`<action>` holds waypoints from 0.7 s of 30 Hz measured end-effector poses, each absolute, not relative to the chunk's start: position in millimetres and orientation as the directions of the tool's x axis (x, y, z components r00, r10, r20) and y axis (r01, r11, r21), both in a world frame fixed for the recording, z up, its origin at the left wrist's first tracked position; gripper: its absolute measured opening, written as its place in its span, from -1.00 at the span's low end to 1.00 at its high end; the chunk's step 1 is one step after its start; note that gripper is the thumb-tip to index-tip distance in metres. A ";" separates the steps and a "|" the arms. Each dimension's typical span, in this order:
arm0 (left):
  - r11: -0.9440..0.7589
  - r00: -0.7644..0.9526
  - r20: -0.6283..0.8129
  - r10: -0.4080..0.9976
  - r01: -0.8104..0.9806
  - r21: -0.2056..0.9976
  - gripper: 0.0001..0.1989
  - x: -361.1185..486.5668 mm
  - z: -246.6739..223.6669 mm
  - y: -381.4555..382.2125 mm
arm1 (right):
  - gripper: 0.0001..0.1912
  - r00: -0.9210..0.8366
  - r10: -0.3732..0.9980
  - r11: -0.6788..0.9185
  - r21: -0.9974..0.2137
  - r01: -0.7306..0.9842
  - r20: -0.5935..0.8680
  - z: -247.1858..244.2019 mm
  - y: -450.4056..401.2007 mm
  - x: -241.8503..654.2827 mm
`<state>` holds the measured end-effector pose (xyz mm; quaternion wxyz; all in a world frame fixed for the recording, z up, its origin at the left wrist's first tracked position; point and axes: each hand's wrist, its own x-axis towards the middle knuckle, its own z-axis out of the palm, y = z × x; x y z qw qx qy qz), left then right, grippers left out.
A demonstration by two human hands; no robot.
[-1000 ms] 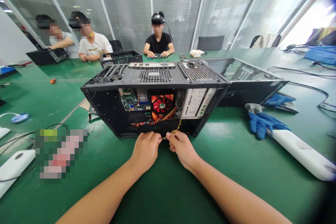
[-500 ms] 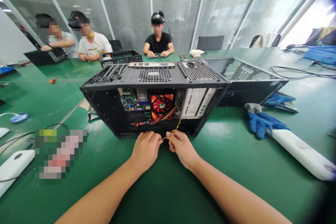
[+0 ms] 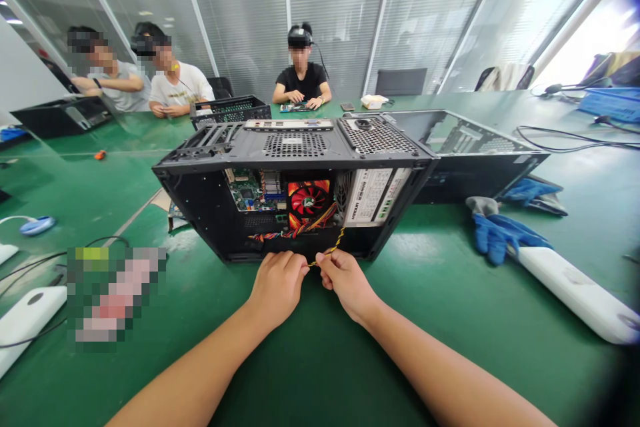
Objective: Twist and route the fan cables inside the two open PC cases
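Co-worker's case (image 3: pixel 56 117) shifted left; left hand (image 3: pixel 279 285) partly hides twisted cable (image 3: pixel 341 237).

The cable (image 3: pixel 341 238) is twisted yellow and black. The computer case (image 3: pixel 295 162) is black, its grey top (image 3: pixel 253 145) patterned with holes; the fan (image 3: pixel 307 201) is red, ringed in black; the label (image 3: pixel 376 197) white with black print; the table (image 3: pixel 430 287) green; the glove (image 3: pixel 500 233) blue with a grey cuff (image 3: pixel 483 205).

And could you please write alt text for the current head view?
A left hand and right hand pinch a twisted yellow-black cable leading out of an open computer case, its red fan showing, on a green table. A blue glove lies to the right; three people sit beyond.
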<state>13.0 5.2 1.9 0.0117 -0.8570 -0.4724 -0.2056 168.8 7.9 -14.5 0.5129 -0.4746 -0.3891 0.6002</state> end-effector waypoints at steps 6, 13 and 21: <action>-0.556 0.473 0.368 0.800 0.816 0.159 -0.84 11.9 3.7 5.1 | -0.55 -0.024 0.986 -0.164 -0.959 -0.230 -0.163 -14.9 8.0 169.2; -0.555 0.456 0.411 0.790 0.816 0.161 -0.85 9.3 5.6 8.5 | -0.57 -0.033 0.984 -0.178 -0.953 -0.247 -0.176 -15.4 8.3 169.2; -0.543 0.471 0.358 0.806 0.830 0.129 -0.85 10.8 6.1 7.6 | -0.57 -0.026 0.984 -0.175 -0.955 -0.238 -0.174 -13.8 8.4 168.9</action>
